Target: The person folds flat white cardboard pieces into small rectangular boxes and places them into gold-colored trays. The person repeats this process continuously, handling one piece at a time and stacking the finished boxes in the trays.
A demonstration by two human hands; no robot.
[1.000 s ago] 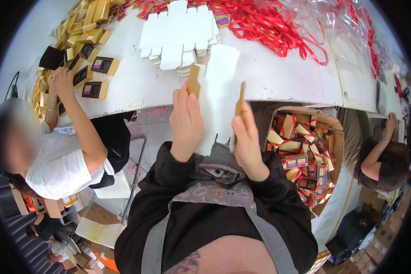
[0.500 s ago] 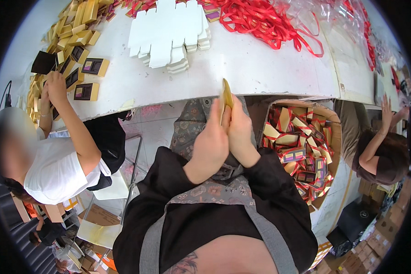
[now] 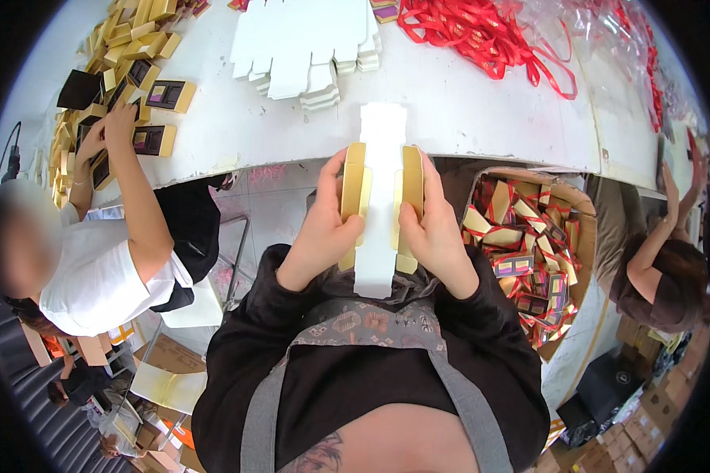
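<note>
Between my two hands, just in front of the table edge, is a partly folded carton (image 3: 381, 181), white inside and gold outside. Its gold side walls stand up on both sides, and its white middle strip runs lengthwise toward me. My left hand (image 3: 321, 219) grips the left wall, thumb inside and fingers behind. The right wall is pinched the same way by my right hand (image 3: 436, 229). Beyond my hands, a stack of flat white carton blanks (image 3: 304, 47) lies on the white table (image 3: 260, 134).
A heap of red ribbons (image 3: 481, 35) lies at the far right near clear plastic bags. Gold boxes (image 3: 142, 47) crowd the far left, where a co-worker in a white shirt (image 3: 95, 268) handles some. Right of me stands a cardboard box (image 3: 582, 206) full of ribboned boxes; another person works beyond it.
The carton, earlier pressed flat and edge-on between my palms, is now spread with its white inside facing up. My hands have moved apart, one to each side wall.
</note>
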